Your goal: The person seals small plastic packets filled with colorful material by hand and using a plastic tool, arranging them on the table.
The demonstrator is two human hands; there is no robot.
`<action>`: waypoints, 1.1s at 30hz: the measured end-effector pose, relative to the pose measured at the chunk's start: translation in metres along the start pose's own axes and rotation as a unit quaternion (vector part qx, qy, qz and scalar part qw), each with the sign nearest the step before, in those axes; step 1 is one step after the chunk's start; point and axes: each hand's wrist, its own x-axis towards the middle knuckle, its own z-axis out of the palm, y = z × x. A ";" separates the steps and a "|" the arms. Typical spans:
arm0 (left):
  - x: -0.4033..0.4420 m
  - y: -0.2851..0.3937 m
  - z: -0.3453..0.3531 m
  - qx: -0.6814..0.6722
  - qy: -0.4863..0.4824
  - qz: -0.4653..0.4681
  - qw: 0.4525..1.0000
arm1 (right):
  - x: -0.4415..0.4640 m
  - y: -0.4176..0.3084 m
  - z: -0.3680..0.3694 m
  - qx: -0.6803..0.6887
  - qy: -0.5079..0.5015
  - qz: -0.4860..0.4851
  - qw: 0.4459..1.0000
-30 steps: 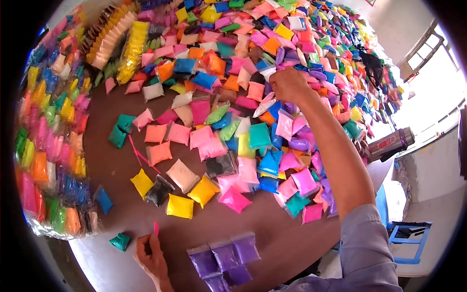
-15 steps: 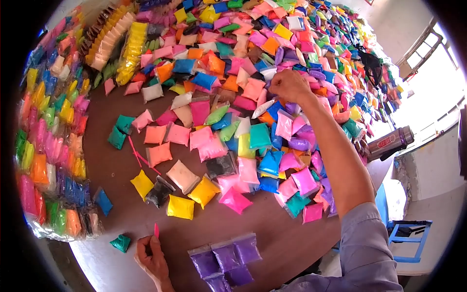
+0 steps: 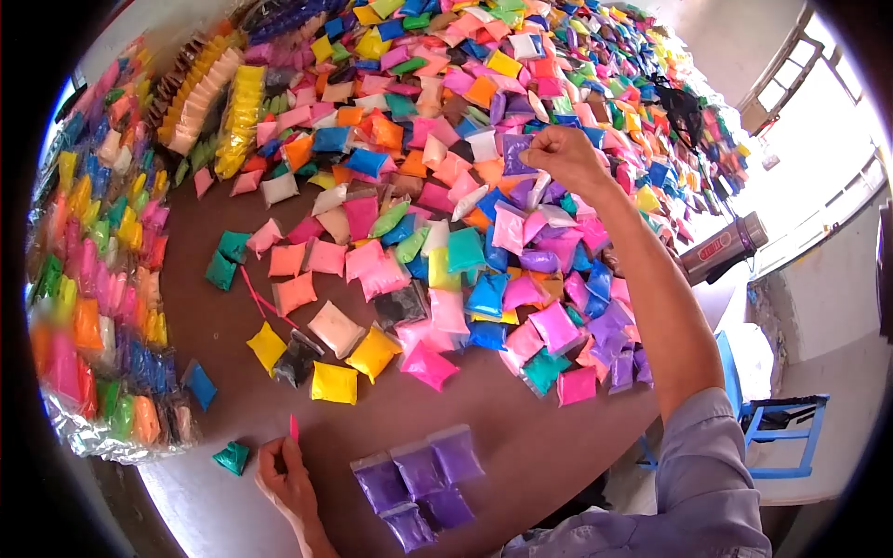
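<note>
My right hand (image 3: 569, 160) is closed on the edge of a purple packet (image 3: 515, 154), pinched over the big heap of coloured packets (image 3: 484, 93). At the table's near side my left hand (image 3: 286, 479) is closed, with a thin pink strip (image 3: 294, 427) sticking up between thumb and fingers. To its right lies a flat group of several purple packets (image 3: 419, 470), set edge to edge in two rows. A dark green packet (image 3: 232, 458) rests just left of that hand.
Packed bundles of coloured packets (image 3: 98, 307) line the left side. Loose pink strips (image 3: 256, 293) lie on the brown table (image 3: 214, 344). A metal flask (image 3: 721, 249) leans at the right, above a blue stool (image 3: 786, 437).
My right hand now has a purple packet pinched at its fingertips, where before it was reaching into the heap. My left hand keeps its pink strip. The view has shifted slightly.
</note>
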 end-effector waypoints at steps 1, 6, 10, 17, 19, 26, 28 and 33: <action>0.000 -0.001 0.000 -0.003 0.000 0.000 1.000 | -0.001 0.001 -0.001 0.000 0.001 0.001 1.000; 0.001 -0.002 0.000 -0.005 -0.002 0.005 1.000 | -0.009 0.004 -0.002 0.012 -0.006 -0.013 1.000; 0.000 0.000 0.000 -0.009 -0.004 -0.002 1.000 | -0.024 0.000 0.003 0.086 0.026 0.010 0.996; 0.001 -0.005 0.001 -0.014 0.006 -0.002 1.000 | -0.022 0.001 0.002 -0.080 -0.027 -0.061 0.995; 0.001 -0.004 0.000 -0.017 0.005 -0.001 1.000 | -0.030 -0.009 0.000 -0.114 -0.035 -0.064 0.991; 0.001 -0.001 0.001 -0.034 -0.002 0.004 0.999 | -0.069 -0.021 -0.008 -0.225 -0.051 -0.037 0.972; 0.001 0.003 0.001 -0.026 0.003 0.009 1.000 | -0.078 -0.024 -0.010 -0.225 -0.055 -0.050 0.972; 0.001 0.009 0.000 -0.013 0.005 0.001 1.000 | -0.091 -0.033 -0.014 -0.260 -0.050 -0.104 0.959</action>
